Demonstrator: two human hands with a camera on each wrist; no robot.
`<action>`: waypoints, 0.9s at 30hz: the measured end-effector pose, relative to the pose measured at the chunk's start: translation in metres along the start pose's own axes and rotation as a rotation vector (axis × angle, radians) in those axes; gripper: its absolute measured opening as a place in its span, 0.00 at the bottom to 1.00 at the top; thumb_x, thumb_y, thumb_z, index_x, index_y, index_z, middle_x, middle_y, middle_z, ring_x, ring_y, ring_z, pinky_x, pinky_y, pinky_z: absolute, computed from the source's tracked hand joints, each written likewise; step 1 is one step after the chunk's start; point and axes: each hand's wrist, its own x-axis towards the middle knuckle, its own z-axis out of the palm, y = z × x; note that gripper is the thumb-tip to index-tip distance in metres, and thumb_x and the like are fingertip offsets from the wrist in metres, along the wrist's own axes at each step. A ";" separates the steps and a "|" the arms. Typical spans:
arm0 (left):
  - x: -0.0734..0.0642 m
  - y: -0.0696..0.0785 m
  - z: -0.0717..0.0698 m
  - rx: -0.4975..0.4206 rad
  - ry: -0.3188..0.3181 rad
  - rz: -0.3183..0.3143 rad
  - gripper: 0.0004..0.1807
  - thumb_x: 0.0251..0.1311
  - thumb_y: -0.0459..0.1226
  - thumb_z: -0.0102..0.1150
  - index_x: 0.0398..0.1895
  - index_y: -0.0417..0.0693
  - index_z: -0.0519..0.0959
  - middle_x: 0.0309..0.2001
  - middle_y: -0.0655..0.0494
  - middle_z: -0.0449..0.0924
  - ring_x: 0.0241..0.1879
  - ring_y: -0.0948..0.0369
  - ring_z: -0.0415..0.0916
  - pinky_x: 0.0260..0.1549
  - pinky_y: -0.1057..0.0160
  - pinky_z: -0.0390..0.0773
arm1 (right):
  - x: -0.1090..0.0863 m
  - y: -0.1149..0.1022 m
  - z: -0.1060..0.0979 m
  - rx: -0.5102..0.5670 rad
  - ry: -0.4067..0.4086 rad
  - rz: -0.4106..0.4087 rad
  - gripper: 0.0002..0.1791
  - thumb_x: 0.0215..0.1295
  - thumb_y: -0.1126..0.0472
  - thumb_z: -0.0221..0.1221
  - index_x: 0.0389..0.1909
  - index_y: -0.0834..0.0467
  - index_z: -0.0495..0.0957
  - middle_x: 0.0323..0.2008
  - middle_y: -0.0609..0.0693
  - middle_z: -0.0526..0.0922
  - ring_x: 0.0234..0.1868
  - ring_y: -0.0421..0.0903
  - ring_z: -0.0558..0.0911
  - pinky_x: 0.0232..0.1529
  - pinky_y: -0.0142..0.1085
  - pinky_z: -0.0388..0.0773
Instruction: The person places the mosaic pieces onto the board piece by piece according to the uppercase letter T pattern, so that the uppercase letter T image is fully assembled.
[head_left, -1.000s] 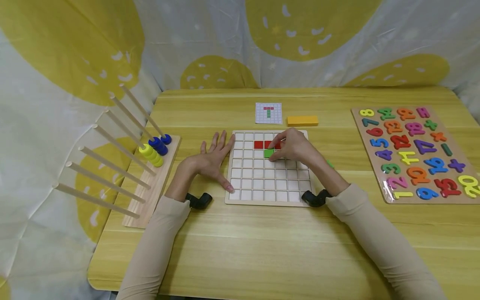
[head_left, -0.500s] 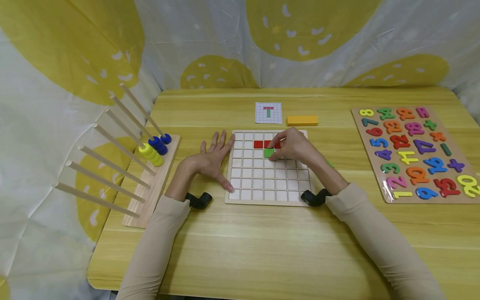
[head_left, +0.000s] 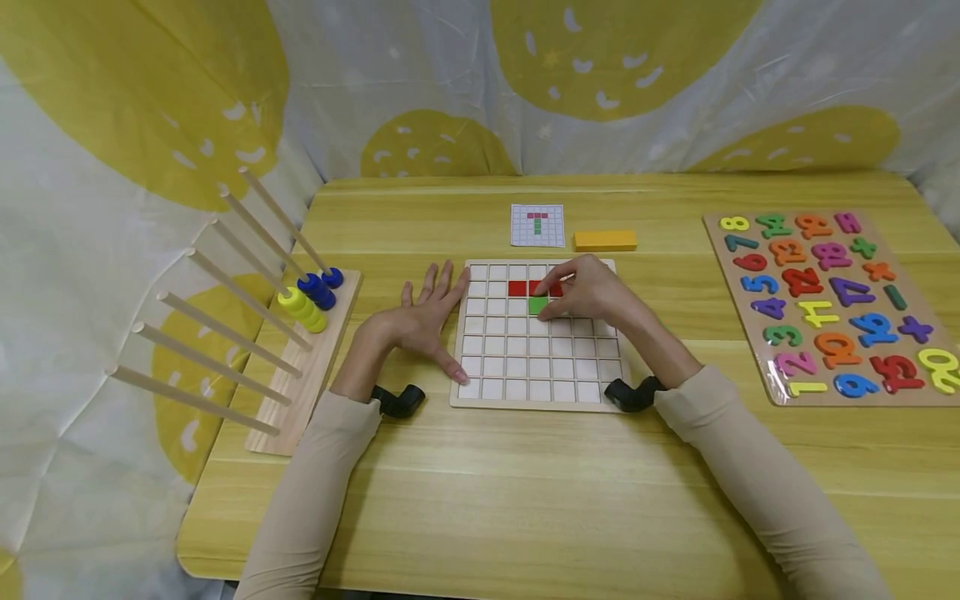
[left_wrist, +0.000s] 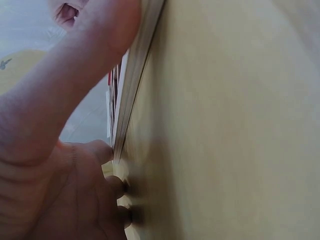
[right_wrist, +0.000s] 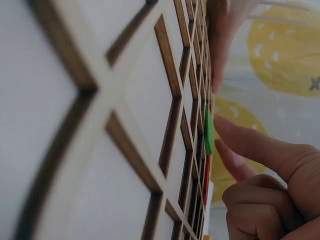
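Note:
A wooden grid board (head_left: pixel 492 367) with white square cells lies in the middle of the table. Several red tiles (head_left: pixel 517 288) form a row in its upper part, partly covered by fingers. Just below them is a green square tile (head_left: pixel 537 306), pinched between thumb and index finger of my right hand (head_left: pixel 588 292). In the right wrist view the green tile (right_wrist: pixel 208 131) sits slightly raised at its cell. My left hand (head_left: pixel 420 323) spreads its fingers at the board's left side, thumb on the lower left corner and fingertips near the upper left edge.
A small pattern card (head_left: pixel 537 226) with a red and green T lies behind the board, beside an orange block (head_left: pixel 604 242). A peg rack (head_left: pixel 307 375) with yellow and blue rings stands left. A number puzzle board (head_left: pixel 832 312) lies right.
Both hands stay almost in place, the right still at the green tile. A green sliver seen earlier beside the right forearm is now out of sight.

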 end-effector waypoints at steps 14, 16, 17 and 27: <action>0.000 0.001 -0.001 -0.006 0.000 -0.001 0.89 0.37 0.59 0.85 0.82 0.53 0.18 0.79 0.44 0.05 0.79 0.44 0.03 0.73 0.30 0.16 | -0.040 0.032 -0.043 -0.013 0.024 -0.040 0.16 0.70 0.50 0.66 0.53 0.53 0.86 0.15 0.44 0.63 0.23 0.45 0.63 0.28 0.38 0.63; 0.000 0.001 -0.001 -0.010 0.003 0.002 0.89 0.37 0.59 0.85 0.82 0.53 0.19 0.80 0.44 0.05 0.79 0.45 0.03 0.73 0.30 0.16 | -0.046 0.039 -0.050 -0.008 0.032 -0.030 0.16 0.71 0.50 0.65 0.54 0.53 0.86 0.14 0.43 0.60 0.20 0.43 0.60 0.24 0.37 0.61; 0.000 0.000 0.000 -0.012 0.003 0.003 0.89 0.36 0.59 0.85 0.82 0.53 0.19 0.80 0.44 0.05 0.79 0.45 0.03 0.73 0.30 0.16 | -0.050 0.042 -0.054 -0.004 0.036 -0.024 0.16 0.71 0.51 0.65 0.55 0.53 0.86 0.15 0.43 0.59 0.19 0.43 0.59 0.23 0.37 0.60; 0.001 0.001 0.000 -0.011 0.002 0.007 0.89 0.36 0.60 0.85 0.82 0.54 0.19 0.80 0.44 0.05 0.79 0.45 0.03 0.73 0.29 0.16 | -0.078 0.074 -0.077 0.006 0.017 0.021 0.25 0.67 0.52 0.69 0.61 0.57 0.80 0.16 0.41 0.55 0.18 0.39 0.56 0.21 0.36 0.57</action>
